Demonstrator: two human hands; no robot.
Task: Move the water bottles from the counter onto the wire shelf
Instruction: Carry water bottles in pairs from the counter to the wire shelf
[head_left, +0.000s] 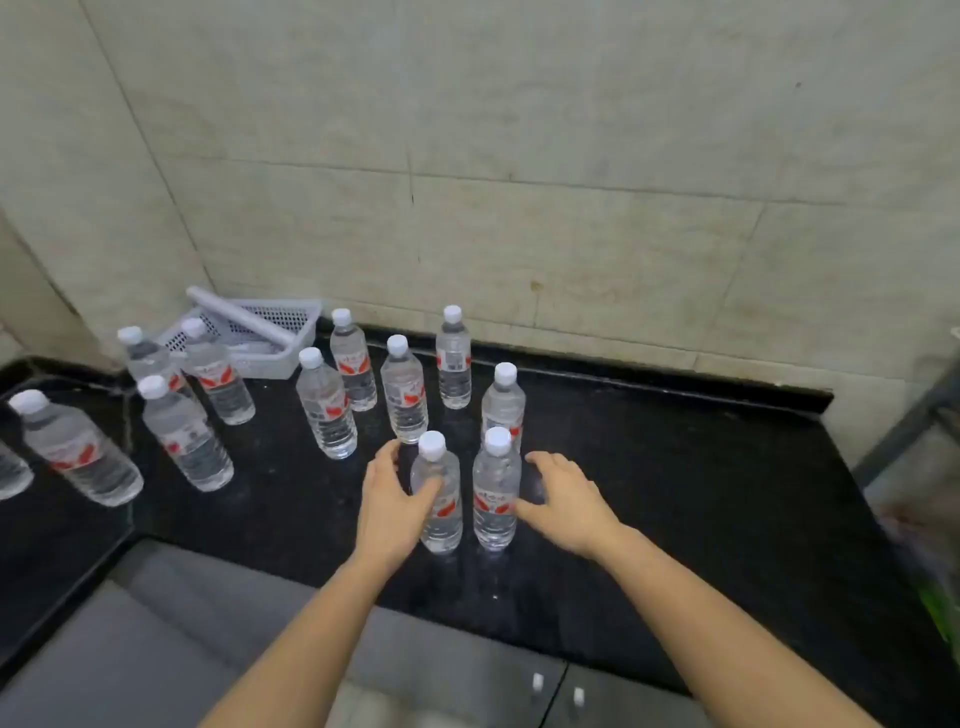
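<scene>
Several clear water bottles with white caps and red labels stand upright on the black counter (675, 467). The two nearest stand side by side: the front left bottle (439, 514) and the front right bottle (496, 499). My left hand (389, 499) is beside the front left bottle, thumb against its side, fingers curled but not closed around it. My right hand (563, 499) is just right of the front right bottle, fingers spread, thumb close to its label. A wire shelf frame (904, 431) shows at the right edge.
A white perforated plastic basket (270, 332) sits in the back corner against the tiled wall. More bottles stand along the left arm of the L-shaped counter, one (78, 447) near the edge. Grey cabinet doors (467, 691) lie below the front edge.
</scene>
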